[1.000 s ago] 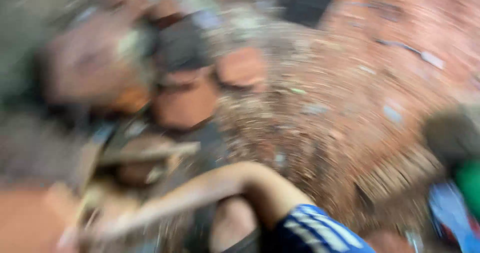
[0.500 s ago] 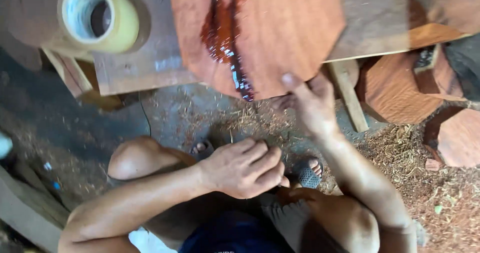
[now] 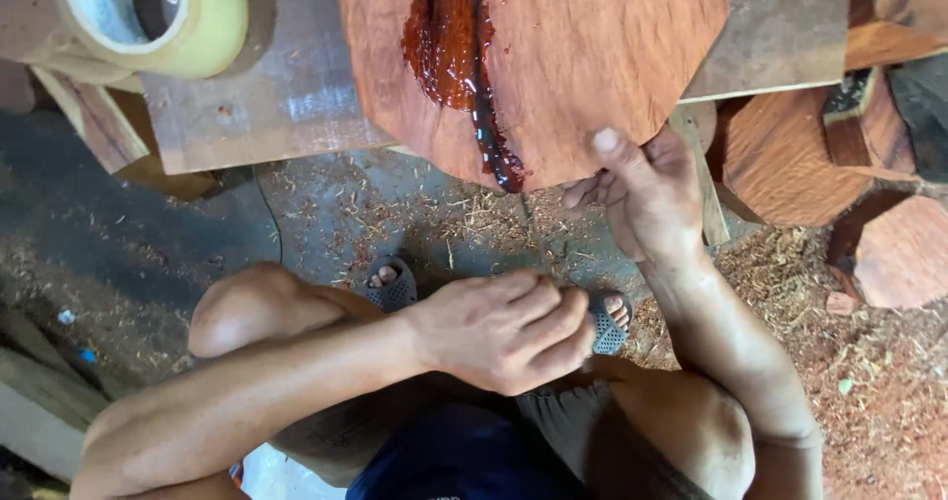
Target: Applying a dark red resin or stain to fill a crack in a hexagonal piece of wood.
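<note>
the slab [image 3: 592,66], a reddish many-sided wood panel, lies flat on the bench [image 3: 286,105], its near edge overhanging toward the person. a glossy dark-red resin seam [image 3: 464,56] runs along its long axis, straight from the far side down to the near edge. the right hand [image 3: 647,194] grasps that near edge just right of the seam, thumb on top, fingers under. the left hand [image 3: 504,327] hangs lower, apart, loosely clenched; whether it holds anything i cannot tell. a tape roll [image 3: 158,11] sits far left.

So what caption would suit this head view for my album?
Right hand grips the edge of a reddish many-sided wooden slab with a glossy dark-red filled crack; left hand rests curled above sawdust.
</note>
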